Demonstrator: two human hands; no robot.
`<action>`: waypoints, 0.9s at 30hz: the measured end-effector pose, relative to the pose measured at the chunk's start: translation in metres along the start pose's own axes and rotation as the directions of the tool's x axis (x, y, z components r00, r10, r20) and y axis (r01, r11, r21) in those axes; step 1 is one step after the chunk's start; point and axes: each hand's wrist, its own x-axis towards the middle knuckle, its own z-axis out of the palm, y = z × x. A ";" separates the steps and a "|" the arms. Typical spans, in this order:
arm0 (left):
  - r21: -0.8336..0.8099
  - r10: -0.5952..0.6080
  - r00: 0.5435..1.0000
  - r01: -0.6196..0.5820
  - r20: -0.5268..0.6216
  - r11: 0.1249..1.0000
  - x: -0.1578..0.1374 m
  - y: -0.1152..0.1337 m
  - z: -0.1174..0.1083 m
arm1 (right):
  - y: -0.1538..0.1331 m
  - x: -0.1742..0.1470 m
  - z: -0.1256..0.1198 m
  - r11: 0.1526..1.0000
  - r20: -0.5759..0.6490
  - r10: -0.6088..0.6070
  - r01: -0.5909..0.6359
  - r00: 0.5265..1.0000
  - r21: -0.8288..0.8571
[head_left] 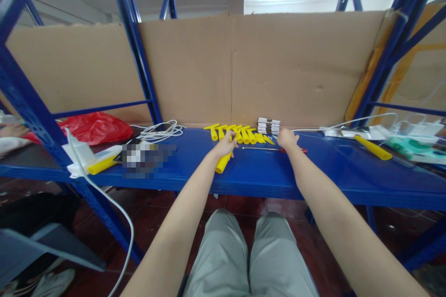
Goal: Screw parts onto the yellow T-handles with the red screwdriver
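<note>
Two legs in gray pants point(223, 246) are closest in the head view, below the front edge of a shiny blue bench point(334, 162). The left hand point(225, 145) has its fingers wrapped round one yellow handle point(223, 165), a smooth, round tube. It is near the middle of the front edge. Its long side runs front to back, and its near end points at that edge, a bit to the left. Behind it, by the back edge, is a row of about six T-shaped yellow pieces point(245, 136), round ends facing front. About four small yellow bits point(259, 138) lie at the row's right end. Next comes one stack of white packs point(268, 126), too small to count. The right hand point(287, 138) is just beside the stack, over one red screwdriver point(304, 151) whose thin metal rod points left. Its fingers are partly hidden, so I cannot tell if they hold anything. Brown cardboard point(306, 65) stands along the back edge.
</note>
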 end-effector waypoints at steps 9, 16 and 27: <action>-0.008 -0.001 1.000 0.001 0.005 1.000 0.001 -0.002 0.000 | -0.003 -0.004 -0.008 0.992 -0.027 0.095 -0.093 0.995 0.081; 0.000 -0.001 1.000 0.001 0.002 1.000 0.000 0.000 0.001 | 0.001 -0.003 -0.021 0.952 0.095 0.158 -0.177 0.983 0.249; -0.045 0.009 1.000 -0.010 -0.023 0.999 0.000 -0.001 0.003 | 0.003 -0.001 -0.011 0.999 0.264 -0.015 0.006 0.965 0.036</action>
